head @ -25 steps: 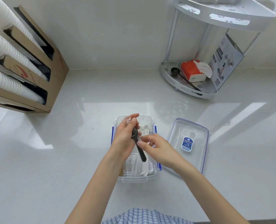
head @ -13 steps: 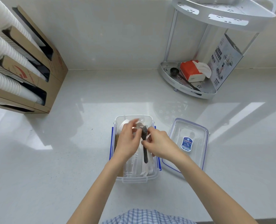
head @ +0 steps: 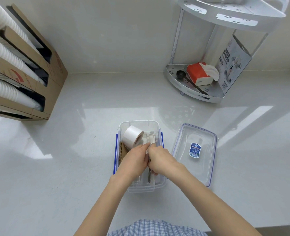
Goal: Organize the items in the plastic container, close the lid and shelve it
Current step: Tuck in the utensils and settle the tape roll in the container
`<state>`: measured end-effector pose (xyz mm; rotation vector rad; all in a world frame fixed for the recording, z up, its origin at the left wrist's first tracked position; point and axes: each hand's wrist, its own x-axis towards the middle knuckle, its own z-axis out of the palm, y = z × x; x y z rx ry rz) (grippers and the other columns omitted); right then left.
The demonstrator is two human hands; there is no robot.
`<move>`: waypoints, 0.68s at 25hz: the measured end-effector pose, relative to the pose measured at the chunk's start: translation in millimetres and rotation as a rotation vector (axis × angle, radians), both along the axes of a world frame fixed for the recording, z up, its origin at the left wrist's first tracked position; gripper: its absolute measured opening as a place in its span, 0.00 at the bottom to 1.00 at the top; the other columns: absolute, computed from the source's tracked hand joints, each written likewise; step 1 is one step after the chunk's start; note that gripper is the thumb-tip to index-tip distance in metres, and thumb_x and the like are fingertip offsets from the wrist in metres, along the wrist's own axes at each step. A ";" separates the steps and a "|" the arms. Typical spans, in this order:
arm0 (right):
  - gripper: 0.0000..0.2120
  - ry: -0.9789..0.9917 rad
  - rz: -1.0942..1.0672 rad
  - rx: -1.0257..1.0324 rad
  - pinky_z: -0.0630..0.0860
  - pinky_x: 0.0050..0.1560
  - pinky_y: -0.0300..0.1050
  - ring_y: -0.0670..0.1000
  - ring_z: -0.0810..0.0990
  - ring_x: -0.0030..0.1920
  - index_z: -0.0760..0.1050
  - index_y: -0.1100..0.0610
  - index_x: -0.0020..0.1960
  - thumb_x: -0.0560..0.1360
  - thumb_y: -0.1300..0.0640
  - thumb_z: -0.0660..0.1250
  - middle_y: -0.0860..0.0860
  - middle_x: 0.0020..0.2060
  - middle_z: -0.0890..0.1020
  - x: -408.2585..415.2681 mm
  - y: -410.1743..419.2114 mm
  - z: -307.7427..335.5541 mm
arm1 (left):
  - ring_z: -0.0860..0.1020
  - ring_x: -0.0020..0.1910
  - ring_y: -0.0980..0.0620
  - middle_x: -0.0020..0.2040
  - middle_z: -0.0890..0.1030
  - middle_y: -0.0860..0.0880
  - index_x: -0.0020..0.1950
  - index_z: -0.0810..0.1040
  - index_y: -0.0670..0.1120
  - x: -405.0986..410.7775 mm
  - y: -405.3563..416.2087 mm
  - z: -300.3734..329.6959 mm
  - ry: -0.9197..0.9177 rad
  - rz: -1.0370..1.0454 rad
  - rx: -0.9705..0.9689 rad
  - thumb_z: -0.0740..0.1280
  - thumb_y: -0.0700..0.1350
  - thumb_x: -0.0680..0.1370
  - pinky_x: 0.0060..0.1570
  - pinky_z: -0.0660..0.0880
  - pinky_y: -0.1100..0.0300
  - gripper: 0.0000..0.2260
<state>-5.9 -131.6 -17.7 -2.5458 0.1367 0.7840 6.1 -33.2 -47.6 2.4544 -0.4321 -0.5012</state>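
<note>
Head view: both hands work inside the open plastic container [head: 155, 124] on the white counter [head: 72, 167].

Left hand [head: 135, 163] and right hand [head: 161, 161] meet over the container's middle, fingers curled onto white packets and a dark utensil [head: 149, 176]; whether either truly grips cannot be told. A white tape roll [head: 132, 137] sits at the far left corner. Just right lies the lid [head: 207, 160], off, inner side up.

Both forearms reach forward, converging. Left hand [head: 135, 163] and right hand [head: 161, 161] side by side, knuckles up, fingers curled downward, touching.
</note>
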 end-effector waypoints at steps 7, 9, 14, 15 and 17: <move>0.07 0.060 0.090 -0.050 0.79 0.41 0.49 0.61 0.82 0.49 0.74 0.63 0.43 0.73 0.70 0.58 0.61 0.48 0.80 2.4 1.0 -3.0 | 0.77 0.54 0.42 0.55 0.81 0.43 0.54 0.75 0.42 -3.9 5.1 -1.6 0.014 -0.026 0.095 0.56 0.39 0.76 0.50 0.75 0.50 0.11; 0.11 0.054 0.072 -0.050 0.78 0.47 0.50 0.61 0.82 0.51 0.73 0.66 0.54 0.73 0.70 0.59 0.62 0.53 0.80 2.3 1.2 -1.7 | 0.77 0.55 0.43 0.55 0.81 0.43 0.54 0.76 0.43 -3.2 6.6 -2.5 0.010 -0.020 0.082 0.56 0.40 0.76 0.51 0.75 0.50 0.11; 0.14 0.000 0.119 -0.081 0.72 0.44 0.48 0.62 0.78 0.53 0.69 0.63 0.60 0.75 0.66 0.57 0.61 0.51 0.76 -0.5 -5.1 7.0 | 0.77 0.57 0.47 0.58 0.80 0.45 0.62 0.74 0.44 3.4 16.7 9.0 -0.063 0.093 0.001 0.57 0.42 0.78 0.56 0.73 0.54 0.14; 0.13 -0.055 0.107 -0.078 0.73 0.46 0.48 0.62 0.77 0.54 0.69 0.64 0.60 0.75 0.64 0.58 0.60 0.51 0.77 1.7 -6.2 9.9 | 0.77 0.55 0.47 0.57 0.80 0.46 0.61 0.74 0.44 6.1 20.5 13.1 -0.098 0.147 -0.028 0.58 0.42 0.77 0.54 0.73 0.55 0.14; 0.14 -0.183 0.043 -0.038 0.75 0.53 0.52 0.62 0.76 0.55 0.70 0.63 0.60 0.75 0.63 0.58 0.59 0.55 0.78 11.6 -8.9 12.5 | 0.76 0.53 0.48 0.56 0.78 0.46 0.61 0.73 0.44 13.4 28.2 18.2 -0.168 0.244 -0.059 0.59 0.43 0.77 0.51 0.72 0.55 0.14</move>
